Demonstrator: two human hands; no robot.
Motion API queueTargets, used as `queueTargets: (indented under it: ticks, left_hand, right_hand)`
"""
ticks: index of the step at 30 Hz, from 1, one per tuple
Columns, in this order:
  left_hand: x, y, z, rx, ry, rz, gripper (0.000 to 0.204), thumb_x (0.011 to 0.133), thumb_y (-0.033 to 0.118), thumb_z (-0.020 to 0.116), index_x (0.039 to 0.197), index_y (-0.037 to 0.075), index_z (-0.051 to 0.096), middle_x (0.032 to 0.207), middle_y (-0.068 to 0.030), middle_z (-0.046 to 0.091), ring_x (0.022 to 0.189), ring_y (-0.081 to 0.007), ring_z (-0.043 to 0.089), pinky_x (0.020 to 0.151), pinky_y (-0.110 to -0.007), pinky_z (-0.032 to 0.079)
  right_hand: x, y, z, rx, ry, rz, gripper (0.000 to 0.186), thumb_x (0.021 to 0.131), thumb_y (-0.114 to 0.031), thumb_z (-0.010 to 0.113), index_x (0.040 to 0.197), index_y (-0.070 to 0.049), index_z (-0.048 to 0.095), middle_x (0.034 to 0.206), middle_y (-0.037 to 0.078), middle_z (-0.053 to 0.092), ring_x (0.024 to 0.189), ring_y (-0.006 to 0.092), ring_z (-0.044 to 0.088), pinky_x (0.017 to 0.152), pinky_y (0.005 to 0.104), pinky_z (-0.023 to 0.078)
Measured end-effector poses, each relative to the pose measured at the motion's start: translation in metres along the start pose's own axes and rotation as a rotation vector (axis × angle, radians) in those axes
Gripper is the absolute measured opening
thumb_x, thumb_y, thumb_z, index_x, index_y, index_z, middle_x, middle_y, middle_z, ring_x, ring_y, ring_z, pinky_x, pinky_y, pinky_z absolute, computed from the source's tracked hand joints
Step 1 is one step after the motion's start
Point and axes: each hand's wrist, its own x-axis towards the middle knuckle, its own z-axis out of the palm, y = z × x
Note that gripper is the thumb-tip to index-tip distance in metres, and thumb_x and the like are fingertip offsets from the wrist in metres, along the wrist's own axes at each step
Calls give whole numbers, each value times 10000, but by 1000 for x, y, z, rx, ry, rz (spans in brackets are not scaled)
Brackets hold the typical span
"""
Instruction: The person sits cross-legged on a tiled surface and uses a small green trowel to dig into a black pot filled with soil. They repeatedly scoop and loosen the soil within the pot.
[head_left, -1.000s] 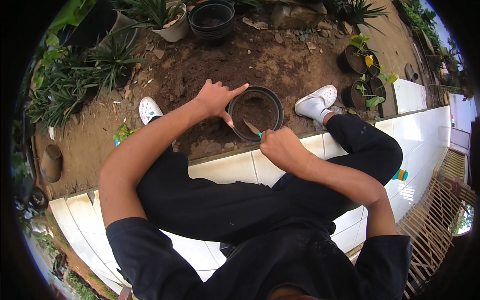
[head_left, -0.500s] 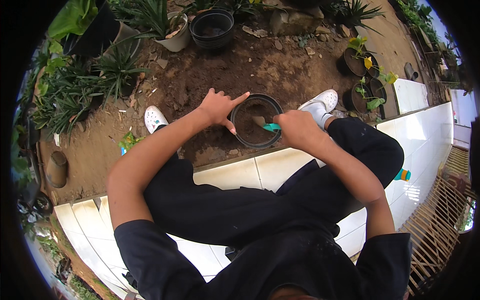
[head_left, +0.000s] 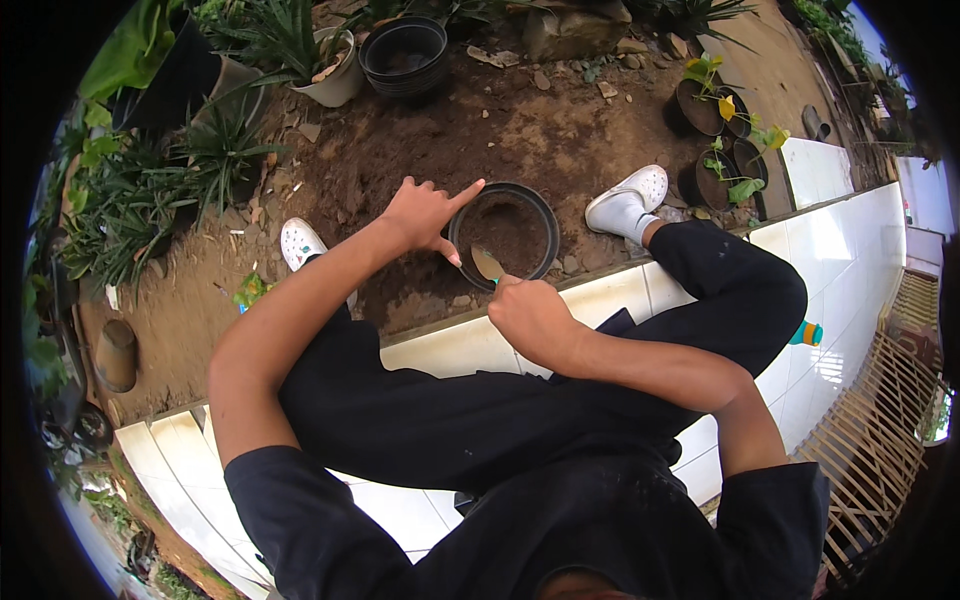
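My left hand [head_left: 433, 218] has its fingers spread beside a round black pot [head_left: 548, 222] of brown soil, index finger and thumb touching or close to its left rim. My right hand [head_left: 530, 318] is closed on the handle of a small trowel [head_left: 488, 262], mostly covered by my fingers with a bit of teal showing. The blade rests in the pot's lower-left part, and how deep it sits in the soil I cannot tell. The pot stands on dug dirt [head_left: 390, 150] between my two white shoes.
Stacked black pots [head_left: 405, 75], a white potted plant [head_left: 335, 85] and a rock [head_left: 575, 35] lie beyond. Potted seedlings [head_left: 700, 110] stand right, spiky plants [head_left: 150, 220] left. I sit on a white tiled ledge [head_left: 440, 340]. A teal object [head_left: 808, 333] is beside my right leg.
The trowel swung rightward in the pot half a second ago and is now back at the lower left, my right hand moved down and left with it. My left hand shifted slightly.
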Motion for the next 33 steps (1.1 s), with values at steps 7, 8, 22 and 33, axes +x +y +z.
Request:
queueTargets:
  ticks: [7, 8, 22, 33]
  left_hand:
    - [2, -3, 5, -28, 33, 24, 1417, 573, 754, 806, 1655, 252, 42, 1054, -115, 727, 1067, -335, 665, 931, -516, 449]
    - [1, -3, 5, -49, 15, 10, 1432, 561, 736, 823, 1655, 258, 32, 1063, -113, 722, 1079, -336, 662, 944, -521, 449]
    - [3, 6, -8, -56, -72, -15, 1412, 585, 695, 847, 1653, 245, 39, 1125, -110, 717, 1137, -321, 641, 995, -565, 431]
    - [3, 4, -4, -72, -44, -32, 1399, 583, 661, 868, 1653, 260, 62, 1095, -105, 728, 1113, -325, 649, 975, -564, 423]
  right_hand:
    - [-6, 65, -5, 87, 13, 153, 198, 904, -163, 670, 1020, -18, 737, 876, 172, 703, 797, 352, 713, 724, 471, 572]
    - [-8, 79, -20, 121, -2, 166, 239, 892, -181, 683, 1073, -37, 744, 876, 182, 717, 825, 361, 709, 742, 483, 563]
    - [-85, 154, -27, -24, 109, 125, 310, 817, -52, 668, 1113, -105, 742, 1042, 90, 648, 843, 302, 697, 691, 433, 555]
    - [-149, 124, -40, -36, 91, 248, 400, 773, 27, 649, 1131, -122, 746, 1019, 80, 652, 849, 310, 704, 678, 434, 577]
